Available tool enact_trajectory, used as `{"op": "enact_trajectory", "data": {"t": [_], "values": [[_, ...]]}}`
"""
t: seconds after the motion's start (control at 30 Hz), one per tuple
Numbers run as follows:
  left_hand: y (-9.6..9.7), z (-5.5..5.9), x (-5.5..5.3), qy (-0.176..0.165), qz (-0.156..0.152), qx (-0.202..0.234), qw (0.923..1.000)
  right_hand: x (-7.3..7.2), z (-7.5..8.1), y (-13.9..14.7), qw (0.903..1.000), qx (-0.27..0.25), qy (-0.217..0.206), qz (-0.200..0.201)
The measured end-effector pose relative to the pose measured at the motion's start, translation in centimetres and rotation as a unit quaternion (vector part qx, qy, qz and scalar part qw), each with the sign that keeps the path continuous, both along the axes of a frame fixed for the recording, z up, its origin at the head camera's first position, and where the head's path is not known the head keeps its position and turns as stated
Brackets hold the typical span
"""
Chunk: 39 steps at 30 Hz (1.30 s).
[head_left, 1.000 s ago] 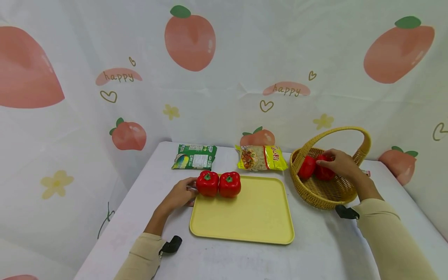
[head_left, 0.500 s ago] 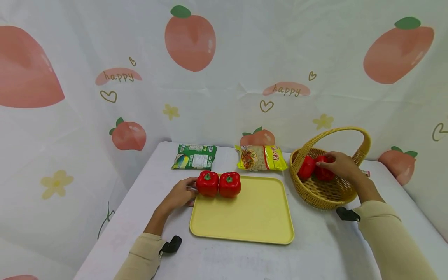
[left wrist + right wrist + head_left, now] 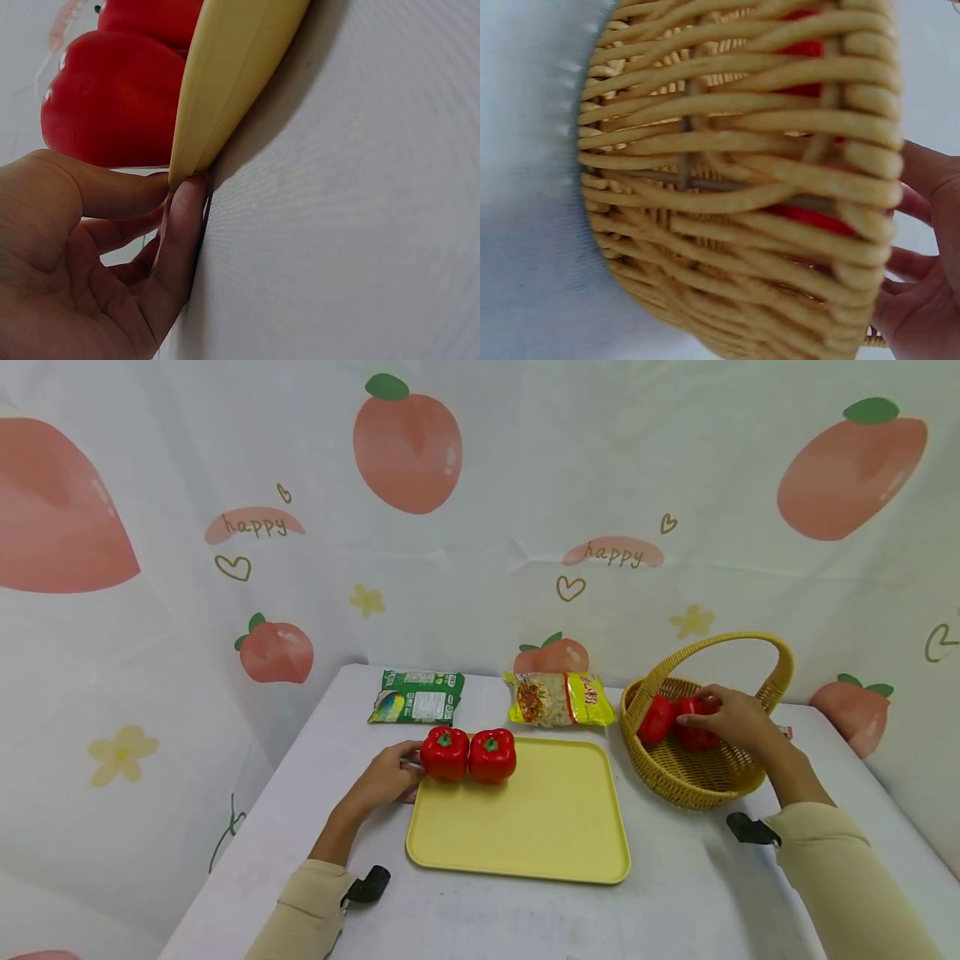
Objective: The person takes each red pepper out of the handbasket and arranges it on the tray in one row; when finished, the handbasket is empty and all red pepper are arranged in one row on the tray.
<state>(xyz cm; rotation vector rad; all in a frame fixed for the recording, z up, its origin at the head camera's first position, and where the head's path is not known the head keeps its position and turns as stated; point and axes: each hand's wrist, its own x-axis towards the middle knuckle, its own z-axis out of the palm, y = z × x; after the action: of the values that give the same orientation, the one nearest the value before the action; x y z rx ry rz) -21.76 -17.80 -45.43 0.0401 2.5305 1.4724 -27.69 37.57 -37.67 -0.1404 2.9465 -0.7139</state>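
At the yellow tray's (image 3: 525, 827) left rim, my left hand (image 3: 386, 774) pinches the edge, thumb above and fingers beneath, as the left wrist view shows. Two red bell peppers, one left (image 3: 445, 754) and one right (image 3: 492, 756), sit side by side in the tray's far left corner. Inside the wicker basket (image 3: 678, 783) my right hand (image 3: 731, 718) grips a red bell pepper (image 3: 696, 735) from above. Another red bell pepper (image 3: 657, 720) lies just left of it. In the right wrist view, the basket's woven wall (image 3: 742, 150) hides most of the held pepper.
Behind the tray lie a green packet (image 3: 417, 697) and a yellow packet (image 3: 561, 699). The basket's tall arched handle (image 3: 708, 646) rises behind my right hand. A printed cloth backdrop (image 3: 480, 568) stands along the table's far edge.
My right wrist and sleeve have shifted slightly right and down, with the hand still at the pepper in the basket. My left hand, the tray and its peppers have not moved.
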Motion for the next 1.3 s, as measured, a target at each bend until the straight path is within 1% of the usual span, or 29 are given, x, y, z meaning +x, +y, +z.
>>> {"op": "enact_trajectory", "data": {"t": [0.13, 0.27, 0.4, 0.5, 0.73, 0.87, 0.97, 1.03, 1.1, 1.3], "values": [[-0.1, 0.0, 0.0, 0.0, 0.002, -0.004, 1.0, 0.6, 0.0, -0.1, 1.0, 0.006, 0.008, 0.0], [0.0, 0.0, 0.1, 0.0, 0.003, -0.005, 1.0, 1.2, -0.1, 0.0, 0.9995, 0.011, 0.028, 0.006], [0.0, -0.1, 0.2, 0.0, 0.0, 0.005, 1.0, 1.9, 0.0, 0.0, 0.9987, 0.02, 0.046, 0.007], [0.0, -0.1, 0.2, -0.001, -0.001, 0.011, 0.9999, 2.5, 0.1, -0.1, 0.9977, 0.024, 0.063, 0.0], [-0.1, -0.1, 0.2, 0.0, 0.001, 0.009, 1.0, 4.7, 0.6, -0.6, 0.994, -0.011, 0.108, -0.014], [-0.1, -0.1, 0.1, 0.0, 0.002, 0.01, 0.9999, 5.9, 0.8, -0.8, 0.9887, -0.025, 0.147, -0.012], [-0.1, -0.1, 0.1, 0.001, 0.0, 0.009, 1.0, 6.7, 1.1, -1.0, 0.9858, -0.042, 0.162, -0.012], [-0.1, -0.1, 0.1, 0.002, 0.0, 0.005, 1.0, 7.3, 1.3, -1.2, 0.9846, -0.057, 0.165, -0.012], [-0.1, -0.1, 0.1, 0.001, 0.001, 0.002, 1.0, 7.9, 1.6, -1.3, 0.984, -0.08, 0.159, -0.013], [0.0, 0.1, 0.2, 0.001, 0.002, -0.003, 1.0, 9.5, 1.9, -2.1, 0.9776, -0.131, 0.164, -0.012]]}}
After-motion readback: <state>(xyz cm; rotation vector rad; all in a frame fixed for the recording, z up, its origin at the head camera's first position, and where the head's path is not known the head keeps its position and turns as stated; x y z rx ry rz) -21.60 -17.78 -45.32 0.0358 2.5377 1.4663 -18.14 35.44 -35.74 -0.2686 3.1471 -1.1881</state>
